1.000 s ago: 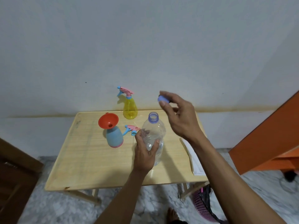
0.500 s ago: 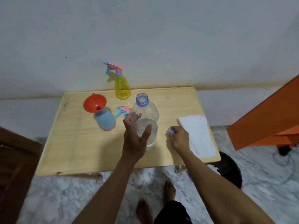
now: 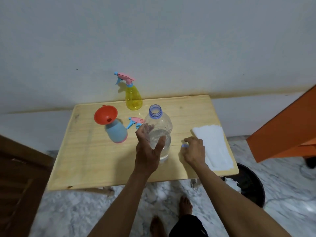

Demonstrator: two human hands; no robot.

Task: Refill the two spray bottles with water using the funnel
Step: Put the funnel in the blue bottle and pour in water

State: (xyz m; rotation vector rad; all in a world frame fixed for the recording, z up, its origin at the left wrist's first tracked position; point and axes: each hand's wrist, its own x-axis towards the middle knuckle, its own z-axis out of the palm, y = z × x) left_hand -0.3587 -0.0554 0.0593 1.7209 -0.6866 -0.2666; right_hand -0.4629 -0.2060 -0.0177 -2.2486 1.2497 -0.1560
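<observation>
The left hand (image 3: 148, 147) grips the upright, uncapped water bottle (image 3: 159, 132), the funnel (image 3: 105, 115) in the blue spray bottle (image 3: 117, 133) just to its left, while right hand (image 3: 194, 150) pinches the cap (image 3: 184, 145) at the tabletop.

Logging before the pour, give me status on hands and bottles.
Left hand grips open water bottle. Right hand pinches cap at table. Funnel in blue bottle.

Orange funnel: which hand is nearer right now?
Left. The left hand grips the water bottle, just right of the blue spray bottle carrying the orange funnel. The right hand is farther right, pinching the bottle cap beside the white cloth.
</observation>
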